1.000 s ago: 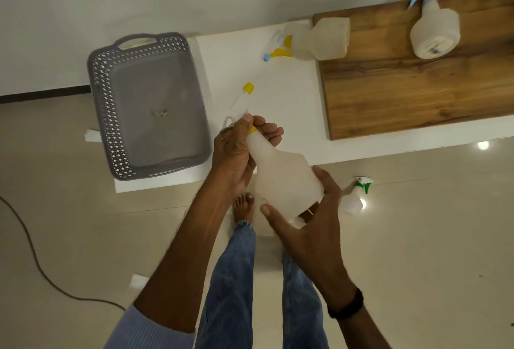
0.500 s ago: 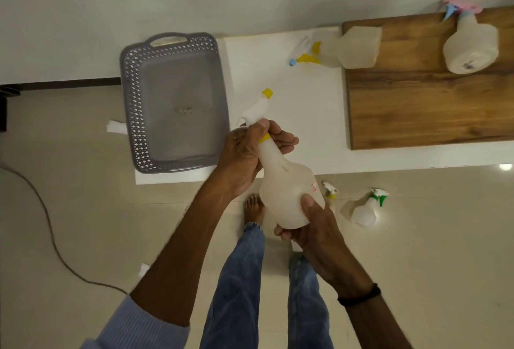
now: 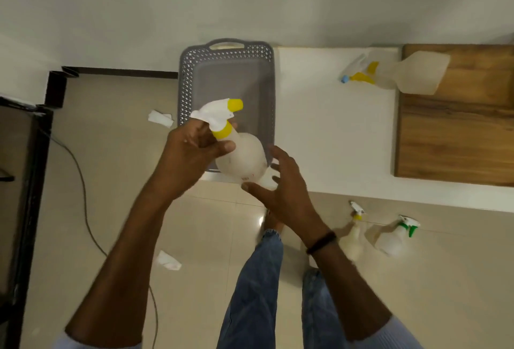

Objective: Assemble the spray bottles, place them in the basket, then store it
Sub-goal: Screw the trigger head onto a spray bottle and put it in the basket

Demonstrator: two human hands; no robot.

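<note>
Beige tiled floor (image 3: 194,223) with a white desk (image 3: 333,131) against a white wall. Nearest, the left hand (image 3: 192,151) is closed around the neck of the translucent spray bottle (image 3: 240,158), just below its yellow collar; the white trigger head with yellow nozzle is now seated on top. The right hand (image 3: 281,187) has released the base it gripped half a second ago: fingers spread wide, fingertips close to or just touching the bottle's lower side. The bottle, previously held over the floor at the desk edge, is now above the near end of the grey basket (image 3: 185,81) on the desk. Two bottles (image 3: 389,240) stand on the floor. Farther right, another bottle (image 3: 411,73) lies across the edge of the wooden board (image 3: 459,140).
</note>
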